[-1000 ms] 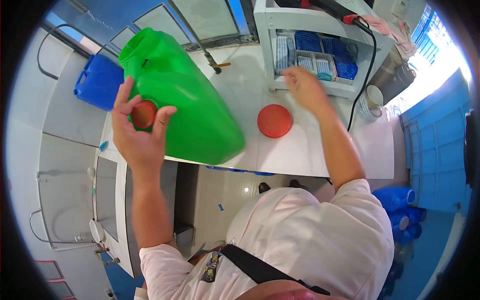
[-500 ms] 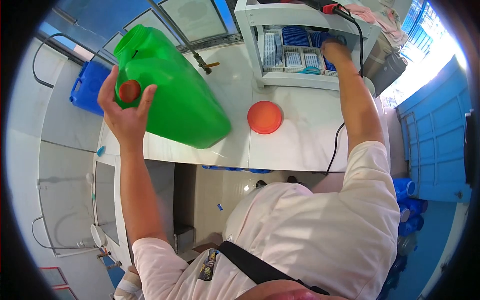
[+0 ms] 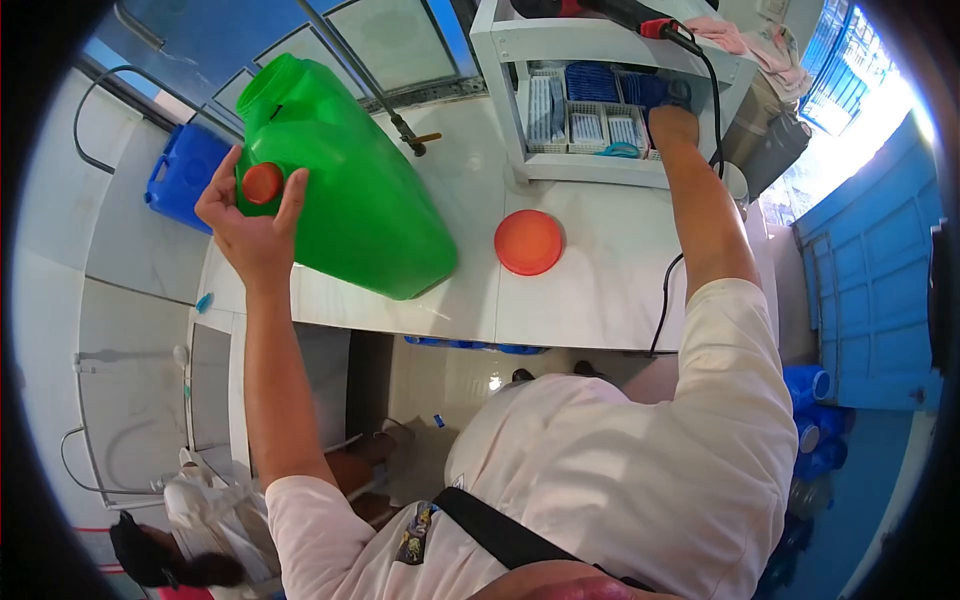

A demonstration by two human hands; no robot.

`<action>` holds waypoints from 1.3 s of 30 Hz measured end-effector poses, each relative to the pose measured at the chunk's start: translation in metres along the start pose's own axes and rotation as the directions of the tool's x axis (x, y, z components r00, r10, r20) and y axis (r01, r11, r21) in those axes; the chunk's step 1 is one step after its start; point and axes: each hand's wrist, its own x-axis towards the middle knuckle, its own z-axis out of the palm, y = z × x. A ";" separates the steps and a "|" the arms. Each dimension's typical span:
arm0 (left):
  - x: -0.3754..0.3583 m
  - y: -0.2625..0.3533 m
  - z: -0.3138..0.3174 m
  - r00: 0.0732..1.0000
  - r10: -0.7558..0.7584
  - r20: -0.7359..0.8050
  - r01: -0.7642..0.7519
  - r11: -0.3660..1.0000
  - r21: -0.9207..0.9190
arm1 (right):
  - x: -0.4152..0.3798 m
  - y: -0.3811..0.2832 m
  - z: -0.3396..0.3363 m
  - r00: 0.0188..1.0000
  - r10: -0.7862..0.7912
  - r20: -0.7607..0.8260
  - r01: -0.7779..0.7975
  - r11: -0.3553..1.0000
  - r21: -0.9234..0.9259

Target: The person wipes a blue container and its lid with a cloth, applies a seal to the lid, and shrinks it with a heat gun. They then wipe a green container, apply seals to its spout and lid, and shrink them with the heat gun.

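Observation:
A large green jug (image 3: 360,190) leans on the white counter at the left, its wide mouth uncovered. My left hand (image 3: 255,225) is at the jug's near side, thumb and fingers spread around the small red cap (image 3: 262,183). A round red lid (image 3: 529,242) lies flat on the counter. Over at the white shelf (image 3: 600,172), my right hand (image 3: 672,125) reaches into the right part of the lower level, beside compartments of blue and white packets (image 3: 590,82). Its fingers are mostly hidden. Blue-handled scissors (image 3: 620,150) lie near the front.
A tap (image 3: 418,140) stands behind the jug. A blue container (image 3: 188,175) is at the left. A black cable (image 3: 668,300) hangs over the counter's right side. Another person (image 3: 215,520) is at the lower left. Blue bottles (image 3: 820,450) stand at the right.
The green jug is tilted slightly differently, with my left hand still beside its cap. My right hand has shifted slightly down within the shelf. The other person has come further into view.

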 end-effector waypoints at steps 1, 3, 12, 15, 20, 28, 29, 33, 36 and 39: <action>-0.001 0.000 0.002 0.999 -0.007 -0.037 0.001 0.989 -0.145 | 0.000 -0.001 0.002 1.000 0.006 0.013 -0.006 1.000 -0.015; -0.001 -0.005 0.000 1.000 0.015 -0.024 -0.017 0.994 -0.112 | 0.004 -0.004 0.003 1.000 0.028 0.005 -0.028 0.999 0.019; -0.001 -0.004 -0.002 1.000 -0.001 0.007 0.001 0.999 -0.042 | 0.001 -0.011 -0.024 0.986 0.163 0.028 -0.166 0.977 0.133; 0.001 -0.003 -0.002 0.999 0.038 -0.020 -0.038 0.999 0.001 | 0.025 -0.003 0.003 0.964 0.264 -0.022 -0.248 0.926 0.283; -0.013 0.019 -0.007 0.877 0.458 -0.146 -0.410 0.871 0.270 | -0.039 -0.025 -0.059 0.978 0.101 -0.181 0.000 0.874 0.485; -0.088 0.141 0.095 0.791 -0.348 0.504 0.612 0.461 -0.643 | -0.211 -0.122 -0.115 0.934 -0.250 -0.255 0.259 -0.016 0.966; -0.088 0.143 0.103 0.711 -0.377 0.593 0.700 0.295 -0.651 | -0.220 -0.126 -0.117 0.932 -0.261 -0.253 0.259 -0.015 0.966; -0.085 0.145 0.112 0.589 -0.433 0.682 0.801 0.201 -0.564 | -0.238 -0.127 -0.119 0.923 -0.293 -0.249 0.260 -0.003 0.966; -0.087 0.144 0.112 0.552 -0.435 0.712 0.833 0.246 -0.495 | -0.233 -0.125 -0.103 0.924 -0.324 -0.202 0.172 -0.118 0.978; -0.088 0.147 0.110 0.577 -0.395 0.715 0.814 0.205 -0.543 | -0.219 -0.122 -0.086 0.923 -0.336 -0.185 0.103 -0.248 0.963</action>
